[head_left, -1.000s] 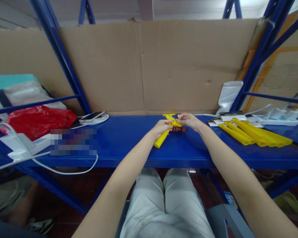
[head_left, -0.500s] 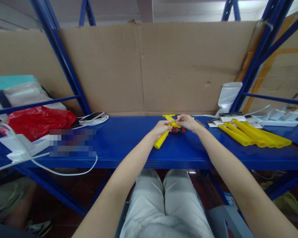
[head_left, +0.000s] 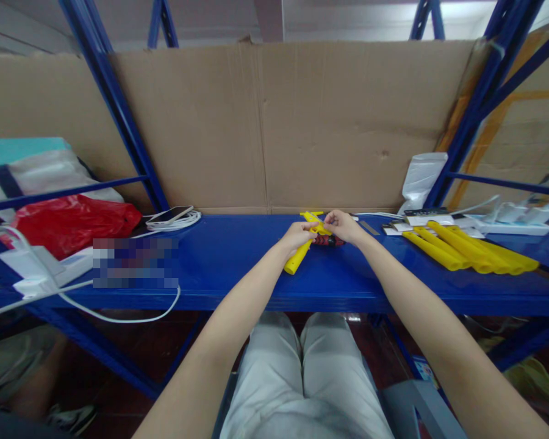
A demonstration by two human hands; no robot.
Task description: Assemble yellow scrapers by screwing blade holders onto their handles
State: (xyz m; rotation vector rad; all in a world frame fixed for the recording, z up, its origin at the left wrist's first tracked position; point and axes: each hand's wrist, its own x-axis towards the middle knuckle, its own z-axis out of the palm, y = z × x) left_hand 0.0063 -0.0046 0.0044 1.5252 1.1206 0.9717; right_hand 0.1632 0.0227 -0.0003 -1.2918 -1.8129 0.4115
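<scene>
A yellow plastic tool (head_left: pixel 297 259) with a thick tube-shaped handle lies slanted over the blue table, its head end away from me. My left hand (head_left: pixel 299 235) is closed around its upper part. The fingers of my right hand (head_left: pixel 342 225) are pinched at the yellow head (head_left: pixel 319 227), and whether a small part sits between them is too small to make out. Just under my right hand lies a red and black screwdriver handle (head_left: pixel 330 241), partly covered. Thin grey metal strips (head_left: pixel 369 228) rest right of that hand.
Several yellow tubes (head_left: pixel 466 247) lie side by side at the right, near a white power strip (head_left: pixel 507 225). On the left are a phone (head_left: pixel 169 214), coiled white cable (head_left: pixel 183 222) and a red bag (head_left: pixel 73 222). Cardboard (head_left: pixel 201 128) stands behind the blue table (head_left: pixel 238 262).
My right hand has shifted slightly at the yellow head, and more of the grey strips shows beside it. My left hand keeps its hold.
</scene>
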